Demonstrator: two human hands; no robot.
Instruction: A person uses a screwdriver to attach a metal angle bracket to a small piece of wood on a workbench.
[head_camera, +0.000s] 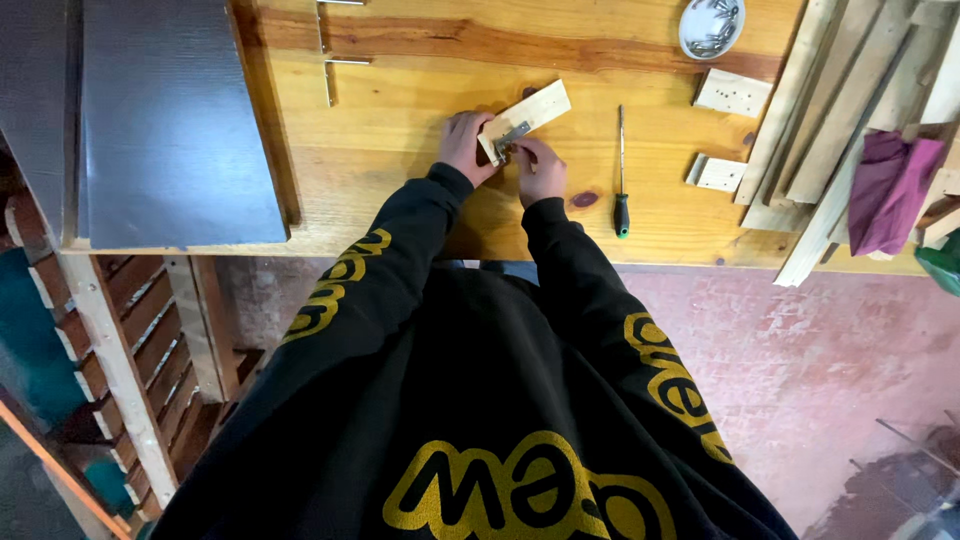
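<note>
Hands meet mid-counter (400, 150): left hand (464, 145) has its grip closed on a small wood block (527, 116); right hand (541, 168) pinches the metal bracket (511, 135) against it. A screwdriver (621, 175) lies just right.

No packages, labels, signs or screens appear anywhere in this view.
</note>
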